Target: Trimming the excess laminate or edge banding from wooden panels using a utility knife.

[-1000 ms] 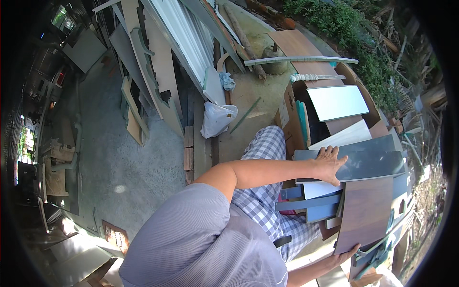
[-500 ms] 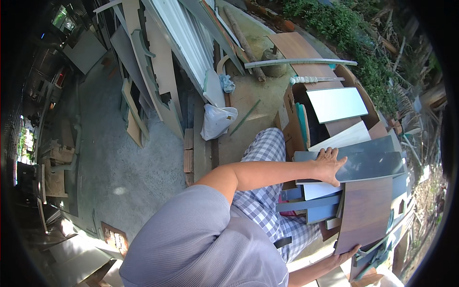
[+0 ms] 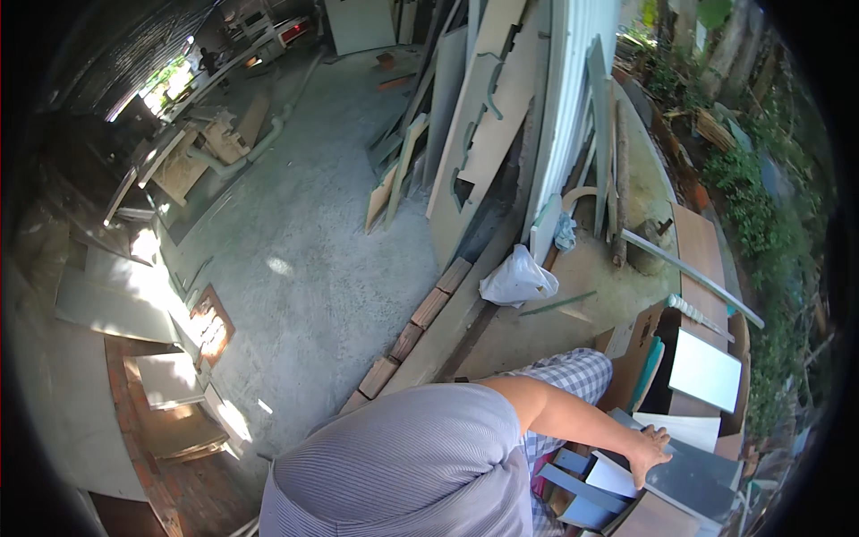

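My left hand (image 3: 649, 454) lies on a dark grey board (image 3: 693, 479), fingers apart over its surface and not wrapped round it. Beneath the forearm and hand, a white piece (image 3: 614, 474), a narrow blue-grey strip (image 3: 582, 490) and a blue panel (image 3: 586, 514) are stacked loosely. A brown wood-grain board (image 3: 660, 519) runs off the lower edge of the picture. Just beyond the hand, a pale board (image 3: 682, 431) sits partly against the dark one. My right hand is out of the picture.
A cardboard box (image 3: 640, 345) holds boards, with a white panel (image 3: 705, 371) across it. A white plastic bag (image 3: 519, 277) stands by a row of bricks (image 3: 429, 309). Tall panels (image 3: 483, 116) and a corrugated sheet (image 3: 568, 116) lean upright. Plants (image 3: 752, 192) grow at the right.
The view has swung left, so the boards now sit lower right. My left hand stays on the dark grey board. My right hand, earlier at the brown board's edge, has left the picture.
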Tool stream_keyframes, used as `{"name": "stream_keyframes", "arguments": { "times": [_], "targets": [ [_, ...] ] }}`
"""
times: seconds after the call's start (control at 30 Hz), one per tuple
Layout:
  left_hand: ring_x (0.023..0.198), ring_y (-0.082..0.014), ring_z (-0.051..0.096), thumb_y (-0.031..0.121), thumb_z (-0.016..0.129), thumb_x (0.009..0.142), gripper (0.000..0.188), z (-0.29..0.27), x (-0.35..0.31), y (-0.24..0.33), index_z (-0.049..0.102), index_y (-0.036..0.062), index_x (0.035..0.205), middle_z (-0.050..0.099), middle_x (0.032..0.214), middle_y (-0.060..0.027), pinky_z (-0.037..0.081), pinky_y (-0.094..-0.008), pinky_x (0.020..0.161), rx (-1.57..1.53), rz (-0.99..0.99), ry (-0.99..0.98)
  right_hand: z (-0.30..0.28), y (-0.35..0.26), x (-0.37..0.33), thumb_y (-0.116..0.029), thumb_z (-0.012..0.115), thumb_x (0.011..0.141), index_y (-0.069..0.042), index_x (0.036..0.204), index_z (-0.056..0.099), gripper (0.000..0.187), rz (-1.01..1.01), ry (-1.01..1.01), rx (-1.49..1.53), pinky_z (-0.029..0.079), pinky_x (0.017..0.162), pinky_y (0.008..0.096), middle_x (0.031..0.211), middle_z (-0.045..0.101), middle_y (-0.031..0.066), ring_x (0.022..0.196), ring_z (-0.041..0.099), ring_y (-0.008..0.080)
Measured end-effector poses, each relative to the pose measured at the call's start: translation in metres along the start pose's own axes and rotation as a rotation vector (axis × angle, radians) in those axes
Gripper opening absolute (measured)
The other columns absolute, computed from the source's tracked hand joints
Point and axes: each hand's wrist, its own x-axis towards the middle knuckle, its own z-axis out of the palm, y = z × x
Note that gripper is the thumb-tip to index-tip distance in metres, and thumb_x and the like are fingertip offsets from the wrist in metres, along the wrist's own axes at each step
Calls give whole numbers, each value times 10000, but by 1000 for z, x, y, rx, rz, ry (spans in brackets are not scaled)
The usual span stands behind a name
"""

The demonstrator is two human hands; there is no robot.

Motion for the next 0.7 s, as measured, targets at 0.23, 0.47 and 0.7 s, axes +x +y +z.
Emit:
{"name": "stream_keyframes", "arguments": {
  "times": [0.23,0.47,0.7],
  "targets": [
    [1350,-462,150,535,757,581,1029,6,9,-5,345,79,1407,222,1420,-327,201,-575,1044,7,34,15,21,10,65,-280,603,880,22,1250,458,500,56,-165,-64,425,982,406,1264,526,113,1115,514,257],
    [1324,-418,197,483,775,541,1060,2,5,-6,344,37,1400,251,1389,-315,237,-539,1028,47,8,53,1,15,83,-291,589,888,25,1264,440,513,30,-229,-105,418,991,407,1273,518,119,1125,511,260],
    [1323,-441,205,502,726,600,1034,9,7,-5,307,34,1420,234,1401,-335,249,-538,1029,77,-18,52,-80,-36,31,-302,574,895,27,1277,423,526,-116,-144,-177,411,1000,408,1283,510,124,1135,507,264]
  ]
}}
